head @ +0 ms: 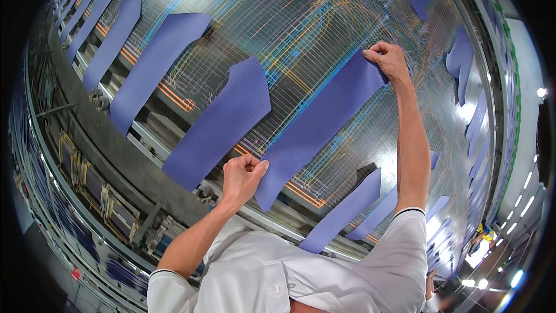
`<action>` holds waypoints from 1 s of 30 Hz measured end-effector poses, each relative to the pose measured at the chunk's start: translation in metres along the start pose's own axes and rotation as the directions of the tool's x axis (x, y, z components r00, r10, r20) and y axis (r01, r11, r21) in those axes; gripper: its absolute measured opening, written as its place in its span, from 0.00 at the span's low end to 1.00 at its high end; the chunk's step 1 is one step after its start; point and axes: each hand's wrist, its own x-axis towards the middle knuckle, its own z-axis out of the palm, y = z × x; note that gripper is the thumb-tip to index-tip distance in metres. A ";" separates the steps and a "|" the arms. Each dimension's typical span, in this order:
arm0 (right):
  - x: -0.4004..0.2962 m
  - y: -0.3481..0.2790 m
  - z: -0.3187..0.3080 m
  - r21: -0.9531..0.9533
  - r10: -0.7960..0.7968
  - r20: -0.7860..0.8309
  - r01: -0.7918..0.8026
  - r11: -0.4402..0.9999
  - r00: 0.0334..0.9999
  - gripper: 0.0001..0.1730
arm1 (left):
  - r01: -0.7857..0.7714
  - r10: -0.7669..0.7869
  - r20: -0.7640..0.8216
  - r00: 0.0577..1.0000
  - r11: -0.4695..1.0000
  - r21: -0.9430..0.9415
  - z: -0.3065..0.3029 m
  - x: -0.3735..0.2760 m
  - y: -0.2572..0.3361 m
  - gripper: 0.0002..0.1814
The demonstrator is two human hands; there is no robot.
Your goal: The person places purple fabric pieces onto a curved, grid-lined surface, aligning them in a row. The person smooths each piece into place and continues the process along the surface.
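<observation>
A long purple fabric panel with a fine grid texture stretches diagonally over the printing table. My left hand pinches its near left edge between thumb and fingers. At the far end, my right hand grips the upper edge, and the cloth bends slightly beneath it. Just left lies a second purple panel with an angled top, apart from my hands. Paler on its visible side, another panel rests to the right, near my right forearm. Blue, yellow and orange lines cover the dark table surface.
More purple panels lie in a row toward the far left. Several others rest along the far side. A metal rail runs along the near edge, with framed screens stored below. Part of another person shows at lower right.
</observation>
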 end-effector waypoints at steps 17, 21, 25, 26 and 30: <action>0.003 0.009 0.002 0.012 -0.068 -0.036 0.068 0.998 0.997 0.10 | -0.005 0.005 0.005 1.000 1.000 0.026 0.001 0.003 -0.003 0.14; 0.005 0.013 0.001 0.000 -0.045 -0.038 0.045 0.999 0.998 0.10 | -0.006 0.006 0.001 1.000 1.000 0.023 0.003 0.002 -0.004 0.13; 0.005 0.013 0.002 0.038 -0.014 -0.042 0.015 0.999 0.999 0.10 | 0.001 -0.001 0.004 1.000 1.000 0.009 0.003 0.002 -0.002 0.13; 0.005 0.013 0.002 0.028 -0.014 -0.037 0.015 1.000 0.999 0.10 | 0.002 -0.002 0.006 1.000 1.000 0.003 0.003 0.002 -0.002 0.13; 0.003 0.013 0.001 0.035 -0.017 -0.036 0.019 0.999 0.999 0.09 | -0.020 0.021 0.020 1.000 0.999 -0.026 0.003 0.003 -0.007 0.12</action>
